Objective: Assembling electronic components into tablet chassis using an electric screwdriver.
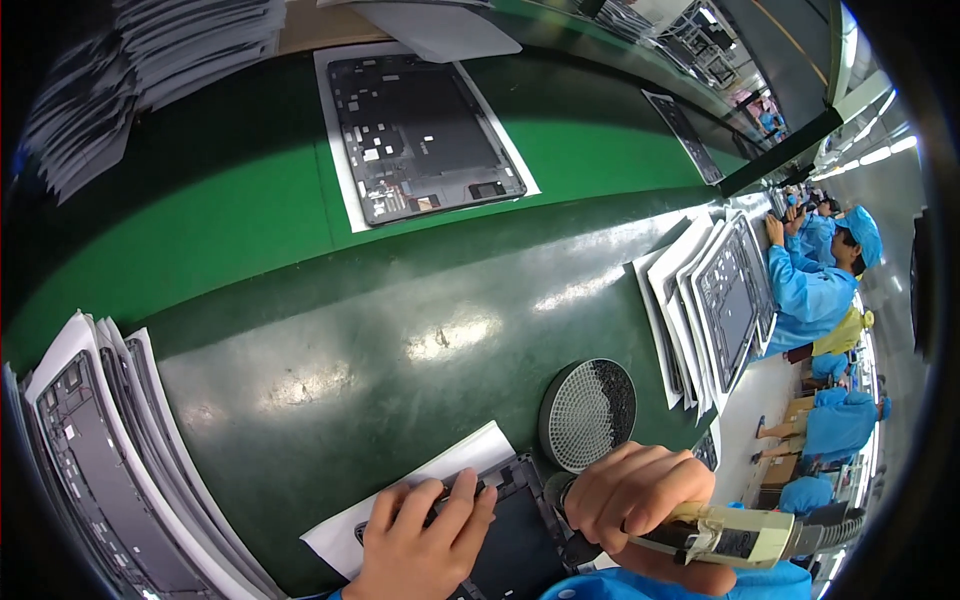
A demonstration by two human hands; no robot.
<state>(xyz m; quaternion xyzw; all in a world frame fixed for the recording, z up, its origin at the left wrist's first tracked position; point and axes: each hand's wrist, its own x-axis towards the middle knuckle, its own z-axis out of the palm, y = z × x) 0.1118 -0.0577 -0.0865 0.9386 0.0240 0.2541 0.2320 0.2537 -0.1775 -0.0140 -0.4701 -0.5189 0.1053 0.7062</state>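
Note:
A dark tablet housing [515, 535] lies on a white sheet [465, 455] at the bench's near edge, cut off by the lower rim. My left hand [420, 540] rests on the housing's upper left part, fingers stretched out and somewhat apart. In my right hand [640, 495] is an electric screwdriver [738, 535] with a pale yellow body and a dark cable end pointing right. Its front end is mostly covered by my closed fingers, over the housing's right side. Just beyond that hand sits a round gridded dish [575, 420] with small dark screws heaped on its right side.
Stacks of housings layered with white sheets stand at the left [105, 470] and right [700, 300]. Another housing [425, 140] lies on a green strip [250, 235] beyond the bench. Paper-like stacks [200, 45] fill the far left. A co-worker in blue [810, 290] sits at the right.

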